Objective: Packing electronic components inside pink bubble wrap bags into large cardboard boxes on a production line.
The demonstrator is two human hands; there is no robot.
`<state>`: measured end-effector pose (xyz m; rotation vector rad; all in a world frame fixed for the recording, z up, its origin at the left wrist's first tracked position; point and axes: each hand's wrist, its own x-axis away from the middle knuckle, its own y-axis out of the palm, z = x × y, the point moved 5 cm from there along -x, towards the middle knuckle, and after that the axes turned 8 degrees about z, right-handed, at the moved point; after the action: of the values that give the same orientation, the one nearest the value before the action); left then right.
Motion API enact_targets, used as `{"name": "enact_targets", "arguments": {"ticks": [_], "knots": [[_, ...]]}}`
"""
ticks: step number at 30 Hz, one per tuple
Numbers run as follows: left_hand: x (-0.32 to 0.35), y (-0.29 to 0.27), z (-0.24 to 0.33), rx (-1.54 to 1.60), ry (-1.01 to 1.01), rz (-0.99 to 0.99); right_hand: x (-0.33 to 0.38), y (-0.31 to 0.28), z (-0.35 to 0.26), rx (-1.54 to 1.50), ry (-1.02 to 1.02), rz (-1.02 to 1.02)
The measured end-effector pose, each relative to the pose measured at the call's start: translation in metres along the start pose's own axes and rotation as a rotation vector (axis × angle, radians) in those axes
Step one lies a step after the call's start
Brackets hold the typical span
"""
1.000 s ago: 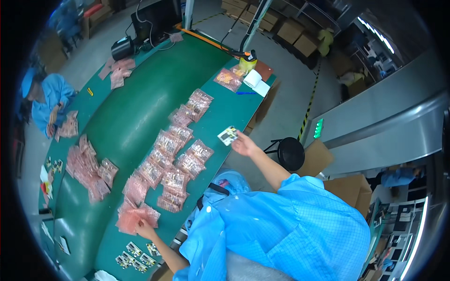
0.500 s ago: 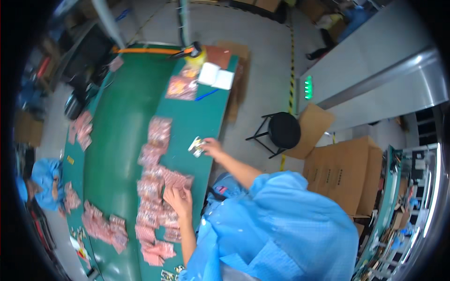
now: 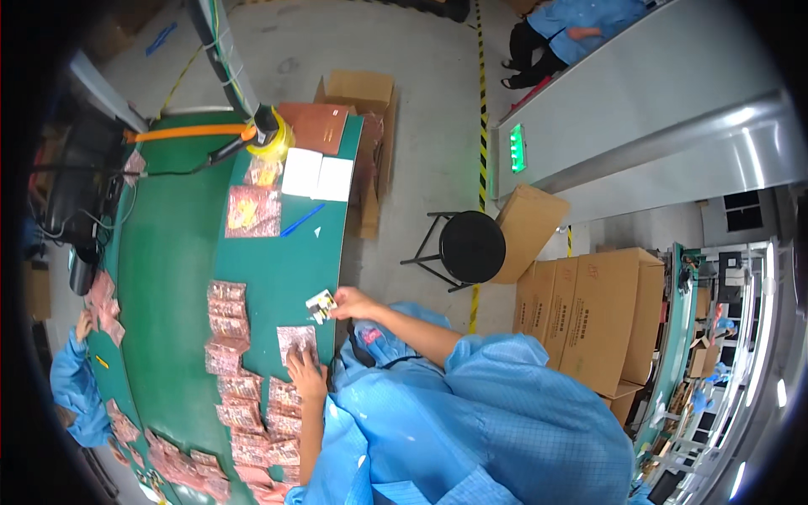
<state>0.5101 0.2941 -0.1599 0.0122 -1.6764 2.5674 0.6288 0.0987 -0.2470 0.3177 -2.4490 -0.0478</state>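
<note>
Right hand [image 3: 352, 301]: grip pinched shut on a small printed card with dark and yellow patches [image 3: 321, 306], held over the near edge of the surface, at 12 o'clock from the person's chest
Left hand [image 3: 305, 373]: fingers spread flat, holding nothing, pressed on a pinkish patterned foil packet [image 3: 296, 341] lying just at 7 o'clock from the card
Surface: long green table top [image 3: 168, 252], curving from 12 o'clock down to 7 o'clock
Packet rows [image 3: 240, 387]: many like pinkish packets overlapping in columns, at 9 o'clock from the left hand
Larger packet [image 3: 252, 212]: red-and-yellow flat bag, at 11 o'clock from the card
White sheets [image 3: 317, 178]: two, side by side, at 12 o'clock; blue pen [image 3: 301, 220] just below them
Stool [image 3: 471, 246]: round black seat on the floor, at 2 o'clock from the right hand
Cardboard boxes [image 3: 589, 303]: brown stack, at 3 o'clock
</note>
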Motion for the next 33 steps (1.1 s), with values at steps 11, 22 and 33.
{"name": "enact_targets", "arguments": {"ticks": [11,22,33], "knots": [[-0.036,0.014,-0.005,0.163,-0.556,0.053,-0.009,-0.012,-0.044,0.102,-0.018,-0.323],[-0.012,0.0,-0.034,0.256,-0.759,0.453,-0.037,0.028,-0.073,0.306,0.101,-0.331],[-0.056,0.011,-0.046,0.234,-0.643,0.454,-0.05,0.055,-0.087,0.458,0.029,-0.435]]}}
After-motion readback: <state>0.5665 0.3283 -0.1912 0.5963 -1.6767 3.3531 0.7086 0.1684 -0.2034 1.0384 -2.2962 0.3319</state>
